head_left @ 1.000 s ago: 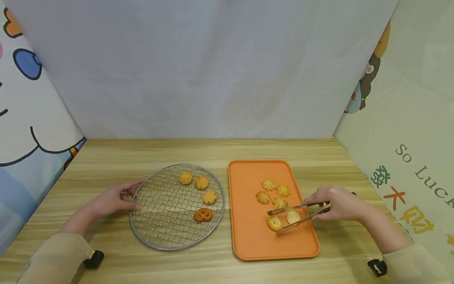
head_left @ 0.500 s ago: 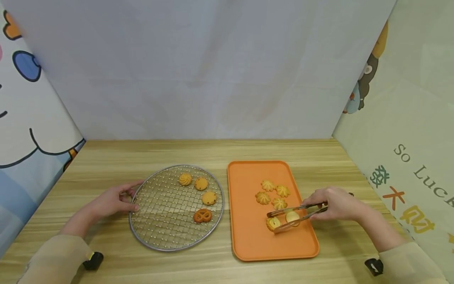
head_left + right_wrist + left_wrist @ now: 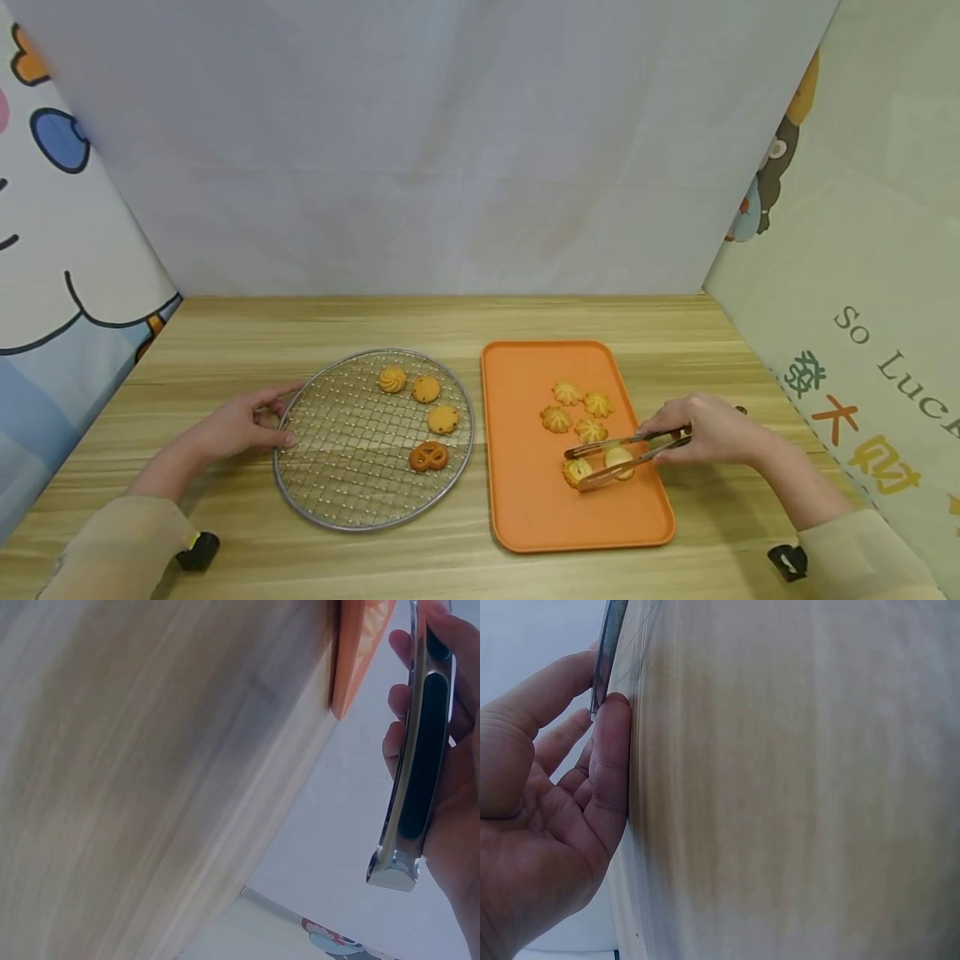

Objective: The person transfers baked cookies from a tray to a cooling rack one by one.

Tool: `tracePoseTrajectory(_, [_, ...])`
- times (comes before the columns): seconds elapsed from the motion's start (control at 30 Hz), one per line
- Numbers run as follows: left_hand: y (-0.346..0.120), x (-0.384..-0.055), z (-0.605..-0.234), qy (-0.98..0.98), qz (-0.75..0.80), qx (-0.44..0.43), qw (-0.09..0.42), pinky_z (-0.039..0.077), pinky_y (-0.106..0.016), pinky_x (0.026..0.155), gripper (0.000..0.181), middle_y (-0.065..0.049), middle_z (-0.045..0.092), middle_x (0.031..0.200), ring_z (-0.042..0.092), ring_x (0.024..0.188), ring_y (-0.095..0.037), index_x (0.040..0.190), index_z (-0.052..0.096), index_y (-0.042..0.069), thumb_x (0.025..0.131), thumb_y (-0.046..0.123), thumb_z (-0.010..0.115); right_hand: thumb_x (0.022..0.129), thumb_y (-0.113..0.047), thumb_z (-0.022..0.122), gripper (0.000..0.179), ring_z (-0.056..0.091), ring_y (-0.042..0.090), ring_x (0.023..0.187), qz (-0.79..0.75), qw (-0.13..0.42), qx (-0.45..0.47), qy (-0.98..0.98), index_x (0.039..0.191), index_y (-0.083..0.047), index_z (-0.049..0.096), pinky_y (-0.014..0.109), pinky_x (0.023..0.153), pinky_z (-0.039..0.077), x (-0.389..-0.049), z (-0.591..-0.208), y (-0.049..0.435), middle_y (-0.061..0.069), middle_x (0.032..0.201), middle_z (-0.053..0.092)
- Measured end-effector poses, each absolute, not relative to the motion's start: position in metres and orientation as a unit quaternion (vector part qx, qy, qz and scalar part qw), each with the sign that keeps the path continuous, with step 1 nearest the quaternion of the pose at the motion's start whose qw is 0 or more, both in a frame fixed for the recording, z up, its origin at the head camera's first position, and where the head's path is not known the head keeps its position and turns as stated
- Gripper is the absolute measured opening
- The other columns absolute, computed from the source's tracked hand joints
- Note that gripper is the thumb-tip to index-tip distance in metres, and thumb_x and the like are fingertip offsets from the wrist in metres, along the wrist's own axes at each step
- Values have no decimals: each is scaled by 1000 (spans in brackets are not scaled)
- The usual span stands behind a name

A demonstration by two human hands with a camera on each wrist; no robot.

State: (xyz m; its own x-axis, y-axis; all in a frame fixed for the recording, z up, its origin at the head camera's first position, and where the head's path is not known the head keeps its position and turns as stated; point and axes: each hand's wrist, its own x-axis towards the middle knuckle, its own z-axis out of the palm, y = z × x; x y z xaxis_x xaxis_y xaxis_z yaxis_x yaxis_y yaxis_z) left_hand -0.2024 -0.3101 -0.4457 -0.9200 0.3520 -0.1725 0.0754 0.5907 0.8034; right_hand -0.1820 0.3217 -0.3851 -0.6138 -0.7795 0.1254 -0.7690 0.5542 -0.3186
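Note:
My left hand pinches the left edge of a round wire cooling rack between thumb and fingers. The left wrist view shows the rack's metal rim at the fingertips. Metal tongs with dark grips are held in my right hand, over the right part of an orange tray. Their arms stand apart on either side of a pale round cookie. At the tips lies a crimped tart-shaped cookie, partly covered by the lower arm.
Several star-shaped cookies lie on the tray behind the tongs. Along the rack's right side sit a swirl cookie, two chip-dotted cookies and a pretzel. A wooden tabletop runs up to a pale cloth backdrop.
My right hand has shifted slightly left and the tongs' tips have come a little closer together around the tart-shaped cookie. The left hand and the rack hold still.

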Motion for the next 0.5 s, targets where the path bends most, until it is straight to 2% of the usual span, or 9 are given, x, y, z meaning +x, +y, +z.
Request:
tracePoseTrajectory(0.13, [-310, -203, -446, 877, 436, 123, 159, 50, -26, 63, 90, -21, 49, 111, 58, 73, -15, 147, 30, 7, 74, 25, 79, 75, -22, 79, 28, 51, -7, 67, -175, 17, -440, 880, 102, -19, 74, 13, 51, 43, -183, -384, 322, -5, 90, 71])
tracePoseTrajectory(0.5, [-311, -203, -447, 876, 439, 120, 160, 49, -26, 62, 91, -21, 48, 111, 56, 71, -15, 148, 30, 8, 74, 25, 80, 78, -24, 77, 28, 51, -6, 62, -208, 53, -421, 881, 105, -16, 73, 17, 49, 46, -186, -373, 317, 0, 92, 71])
